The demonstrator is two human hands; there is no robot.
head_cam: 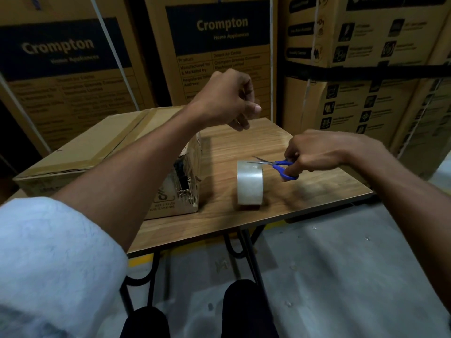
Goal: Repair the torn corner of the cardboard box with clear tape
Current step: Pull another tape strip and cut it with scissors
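Grips blue-handled scissors [273, 164] in the right hand [317, 154], fingers curled through the loops, blades parted just over the top of the clear tape roll [250, 182]. Holds the left hand [227, 98] up at 12 o'clock from the roll, thumb pinched to forefinger, other fingers curled; cannot tell whether a strip of tape sits in that pinch, being too transparent to make out. Finds the roll standing on edge on the wooden table [305, 198], with the cardboard box [97, 147] just beside it at 9 o'clock, torn corner [186, 184] ragged and facing the roll.

Judged by looks: light, limp, sticky tape, apt to fold on itself, so best taken by its very end and pulled taut; stiff cardboard, frayed and weak at the tear, so best pressed flat first.

Shows the box shut on top, with only darkness through the tear and no contents to tell. Shows shut Crompton cartons [219, 32] at 12 o'clock behind
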